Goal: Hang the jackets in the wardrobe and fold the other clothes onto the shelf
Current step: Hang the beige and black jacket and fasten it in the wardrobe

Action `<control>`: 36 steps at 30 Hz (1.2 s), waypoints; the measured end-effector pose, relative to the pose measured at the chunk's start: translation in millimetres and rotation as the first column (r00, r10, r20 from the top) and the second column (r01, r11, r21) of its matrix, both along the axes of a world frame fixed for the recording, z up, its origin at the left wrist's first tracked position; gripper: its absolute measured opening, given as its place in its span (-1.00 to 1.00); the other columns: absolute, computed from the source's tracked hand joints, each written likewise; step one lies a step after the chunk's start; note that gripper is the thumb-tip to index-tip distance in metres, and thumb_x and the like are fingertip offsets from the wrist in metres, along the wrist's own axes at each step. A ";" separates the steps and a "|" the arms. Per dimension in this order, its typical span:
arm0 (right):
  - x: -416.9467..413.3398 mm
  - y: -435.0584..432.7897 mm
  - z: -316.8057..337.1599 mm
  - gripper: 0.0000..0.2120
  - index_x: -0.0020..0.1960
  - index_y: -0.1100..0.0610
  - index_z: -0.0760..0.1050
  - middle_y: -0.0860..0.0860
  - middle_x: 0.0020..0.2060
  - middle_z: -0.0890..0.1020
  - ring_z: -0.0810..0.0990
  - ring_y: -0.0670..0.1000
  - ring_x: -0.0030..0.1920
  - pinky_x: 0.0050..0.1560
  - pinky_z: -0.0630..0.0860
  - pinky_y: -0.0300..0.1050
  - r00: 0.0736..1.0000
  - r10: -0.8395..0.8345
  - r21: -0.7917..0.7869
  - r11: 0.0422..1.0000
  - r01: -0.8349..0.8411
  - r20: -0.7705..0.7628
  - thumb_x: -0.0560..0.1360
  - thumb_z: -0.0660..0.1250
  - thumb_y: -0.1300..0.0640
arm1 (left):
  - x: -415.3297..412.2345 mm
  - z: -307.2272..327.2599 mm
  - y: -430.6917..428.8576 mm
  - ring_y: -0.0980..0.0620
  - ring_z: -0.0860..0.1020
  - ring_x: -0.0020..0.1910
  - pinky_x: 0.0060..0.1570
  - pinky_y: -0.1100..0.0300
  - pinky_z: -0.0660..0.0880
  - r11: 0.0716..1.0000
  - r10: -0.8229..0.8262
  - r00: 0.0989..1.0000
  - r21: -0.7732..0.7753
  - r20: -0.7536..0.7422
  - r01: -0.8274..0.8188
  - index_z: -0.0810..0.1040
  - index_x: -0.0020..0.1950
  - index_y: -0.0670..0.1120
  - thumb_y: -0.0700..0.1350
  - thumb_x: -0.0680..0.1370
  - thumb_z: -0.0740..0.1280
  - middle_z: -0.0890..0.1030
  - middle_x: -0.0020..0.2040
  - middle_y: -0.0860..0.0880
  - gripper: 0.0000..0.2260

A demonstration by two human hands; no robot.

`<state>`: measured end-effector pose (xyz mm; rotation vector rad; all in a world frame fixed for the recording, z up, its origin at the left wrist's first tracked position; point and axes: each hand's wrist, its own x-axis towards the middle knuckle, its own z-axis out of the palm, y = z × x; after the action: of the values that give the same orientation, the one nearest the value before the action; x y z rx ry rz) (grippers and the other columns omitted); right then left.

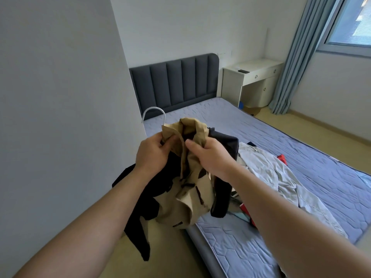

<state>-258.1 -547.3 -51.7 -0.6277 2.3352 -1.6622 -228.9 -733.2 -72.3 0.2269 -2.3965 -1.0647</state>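
Step in hand: hanging 1 jacket; it looks part-way onto its hanger, and the collar is being settled.
Left hand [152, 155]: fingers curled and pinching the tan collar edge, thumb on the near side of the cloth.
Right hand [210, 157]: fingers wrapped round a bunched fold of the same collar, thumb on top pointing toward the left fingers.
Jacket [190, 189]: tan with black panels, held in the air between both sets of fingers. Its body and dark sleeves hang below them, over the near edge of the bed [301, 153].
Hanger [154, 114]: only the white hook shows, rising just above and beyond the left fingers. The shoulder bar is hidden in the cloth, so I cannot tell whether both shoulders are seated.
Other clothes: a pale grey garment [271, 171] lies on the bed to the right of the right fingers, and a red piece [282, 158] lies just beyond it.
Progress: early, I judge, since at least 2 more garments lie unfolded.
Next move calls for: straightening the collar on the hanger, then freeing 1 hand to take the hook and carry it to the wardrobe rail, which is out of view.
Risk: the bunched collar may slip off 1 end of the hanger once the grip loosens.
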 end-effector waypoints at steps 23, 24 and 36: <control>39.5 -143.2 -27.9 -0.82 -0.07 0.05 0.51 0.03 -0.41 0.62 0.60 0.04 -0.41 -0.40 0.53 -0.14 0.982 0.101 -0.354 0.934 -0.040 0.158 0.57 0.15 0.22 | 95.0 -17.2 -136.6 0.26 0.49 -0.39 -0.39 0.37 0.34 0.981 0.120 0.993 0.152 -0.006 -0.118 0.53 -0.29 -0.06 0.17 0.49 0.21 0.60 -0.31 0.08 -0.66; 44.9 -153.4 -28.4 -0.86 -0.04 0.00 0.45 -0.02 -0.43 0.61 0.57 -0.04 -0.46 -0.47 0.46 -0.21 0.999 0.025 -0.188 0.982 -0.031 -0.032 0.59 0.20 0.22 | 104.8 -15.3 -142.3 0.25 0.50 -0.38 -0.39 0.36 0.35 0.977 0.148 0.989 0.156 -0.008 -0.145 0.55 -0.27 -0.07 0.19 0.47 0.20 0.60 -0.30 0.07 -0.64; 115.3 -245.7 -27.3 -0.31 -0.14 0.09 0.43 0.03 -0.24 0.59 0.53 0.14 -0.12 0.01 0.31 0.02 0.513 0.596 0.632 0.765 -0.127 -0.618 0.38 -0.45 -0.14 | 263.9 -9.0 -168.9 0.27 0.51 -0.38 -0.41 0.40 0.32 0.729 0.678 0.734 0.100 0.032 -0.678 0.47 -0.38 0.11 0.11 0.54 0.24 0.54 -0.44 0.14 -0.71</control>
<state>-142.7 -793.0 -78.9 -1.8985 2.6746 -0.4666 35.1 -902.1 -81.3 1.0514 -1.9638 -0.8153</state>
